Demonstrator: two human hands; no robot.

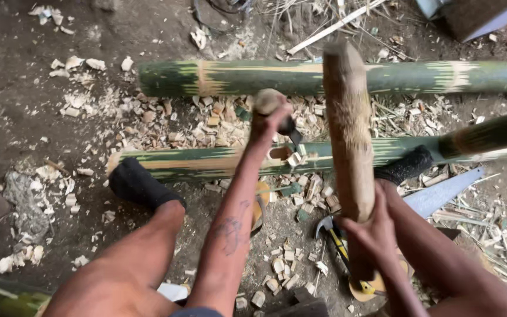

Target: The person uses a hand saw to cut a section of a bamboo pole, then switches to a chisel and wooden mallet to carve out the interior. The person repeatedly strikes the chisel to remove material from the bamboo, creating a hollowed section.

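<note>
On the dirt floor [24,111], strewn with chips [218,120], the near bamboo [206,161] already has a hole partly cut, left hand [268,114] clenched round the chisel [289,132] there, right hand [371,232] gripping the raised mallet [347,129], cutting seemingly unfinished.

The wooden club [347,129] in my right hand [371,232] is rough and fibrous, totally matt. Green bamboo pole [206,162] has a smooth waxy skin, pale raw chips [218,114] everywhere on dull packed dirt [13,105].
</note>
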